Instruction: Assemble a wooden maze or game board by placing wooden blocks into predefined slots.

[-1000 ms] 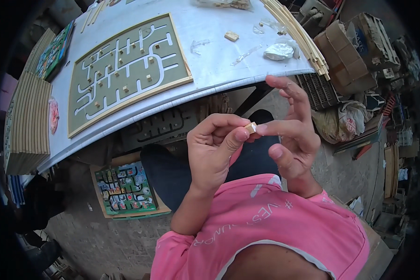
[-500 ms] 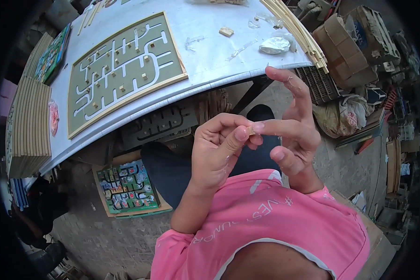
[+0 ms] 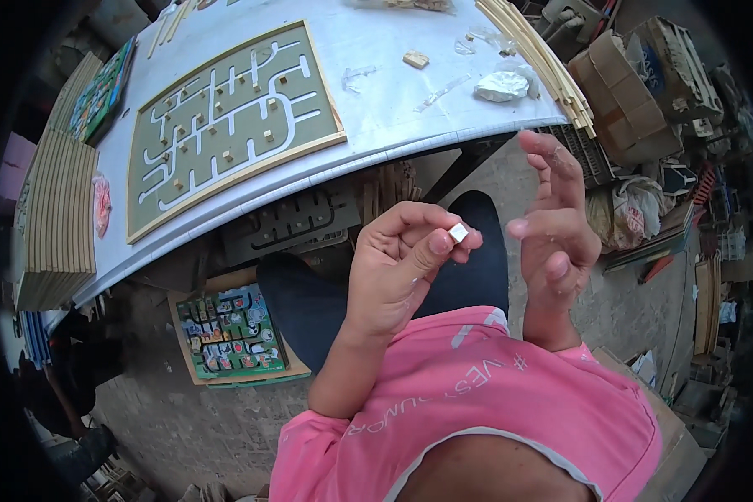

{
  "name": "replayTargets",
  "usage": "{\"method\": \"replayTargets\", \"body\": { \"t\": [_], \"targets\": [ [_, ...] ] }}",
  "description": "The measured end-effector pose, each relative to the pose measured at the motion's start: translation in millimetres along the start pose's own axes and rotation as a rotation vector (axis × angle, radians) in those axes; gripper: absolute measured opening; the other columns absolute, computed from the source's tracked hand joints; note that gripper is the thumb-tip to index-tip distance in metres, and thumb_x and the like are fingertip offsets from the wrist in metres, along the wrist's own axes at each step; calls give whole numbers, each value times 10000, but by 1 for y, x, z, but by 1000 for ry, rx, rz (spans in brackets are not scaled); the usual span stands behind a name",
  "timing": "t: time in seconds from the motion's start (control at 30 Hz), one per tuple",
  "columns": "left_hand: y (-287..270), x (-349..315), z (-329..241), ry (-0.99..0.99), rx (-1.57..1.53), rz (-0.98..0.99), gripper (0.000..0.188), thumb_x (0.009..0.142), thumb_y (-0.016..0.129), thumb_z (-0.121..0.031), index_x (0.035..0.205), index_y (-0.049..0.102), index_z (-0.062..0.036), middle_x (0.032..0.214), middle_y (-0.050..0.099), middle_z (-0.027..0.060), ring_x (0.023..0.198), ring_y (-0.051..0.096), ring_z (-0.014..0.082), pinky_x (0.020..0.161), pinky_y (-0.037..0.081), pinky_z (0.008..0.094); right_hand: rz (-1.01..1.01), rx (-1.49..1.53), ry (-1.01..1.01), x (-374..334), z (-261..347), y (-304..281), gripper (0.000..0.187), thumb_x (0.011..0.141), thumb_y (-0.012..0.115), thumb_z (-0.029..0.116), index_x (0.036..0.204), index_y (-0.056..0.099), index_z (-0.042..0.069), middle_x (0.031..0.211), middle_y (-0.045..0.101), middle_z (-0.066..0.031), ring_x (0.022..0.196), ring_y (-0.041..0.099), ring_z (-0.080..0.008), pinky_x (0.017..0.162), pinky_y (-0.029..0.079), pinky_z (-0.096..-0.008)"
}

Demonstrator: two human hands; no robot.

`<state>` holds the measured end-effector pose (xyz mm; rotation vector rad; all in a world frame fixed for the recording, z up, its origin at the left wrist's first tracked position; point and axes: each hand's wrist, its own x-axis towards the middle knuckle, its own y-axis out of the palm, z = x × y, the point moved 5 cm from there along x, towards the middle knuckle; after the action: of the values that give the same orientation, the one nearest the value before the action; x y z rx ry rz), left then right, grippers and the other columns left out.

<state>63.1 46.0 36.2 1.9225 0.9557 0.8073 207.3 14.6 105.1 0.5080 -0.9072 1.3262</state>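
Observation:
Between its thumb and fingertips my left hand (image 3: 393, 268) pinches a small wooden block (image 3: 458, 233), one pale face turned up. To the right of it, and apart from it, my right hand (image 3: 558, 238) is raised with its fingers spread and curled a little; it holds nothing that I can see. Beyond both hands a wood-framed grey-green board (image 3: 184, 171) with branching slots lies on the white-covered table. Several small wooden blocks (image 3: 268, 135) stand on that board.
Stacked boards (image 3: 63, 209) line the table's left end. On the table (image 3: 385, 134) are a white plastic bag (image 3: 502, 85), a wood piece (image 3: 416, 59) and long wooden strips (image 3: 544, 63). A colourful maze board (image 3: 230, 330) lies below on the left. Cardboard boxes (image 3: 619, 92) stand at right.
My right hand has drawn away to the right from the block it was touching. The left hand keeps its pinch, and the block's pale face now shows. The view has shifted slightly.

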Motion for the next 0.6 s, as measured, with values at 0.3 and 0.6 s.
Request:
{"method": "replayTargets", "body": {
  "t": [0.3, 0.6],
  "targets": [
    [-2, -9, -13, 178, 338, -108, 188, 894, 631, -34, 1070, 609, 32, 1035, 673, 155, 958, 638, 166, 863, 519, 292, -233, 623, 659, -37, -27, 19, 241, 923, 558, 135, 1095, 555, -34, 911, 592, -141, 792, 576, -198, 742, 475, -305],
    [-16, -25, -8, 419, 591, -237, 150, 825, 707, -38, 970, 672, -31, 1230, 503, 101, 1103, 482, 188, 968, 378, 321, -238, 1039, 1113, -60, -30, 68, 431, 893, 632, 61, 1261, 418, -15, 1063, 635, -154, 970, 637, -199, 872, 517, -328]
  ]
}}
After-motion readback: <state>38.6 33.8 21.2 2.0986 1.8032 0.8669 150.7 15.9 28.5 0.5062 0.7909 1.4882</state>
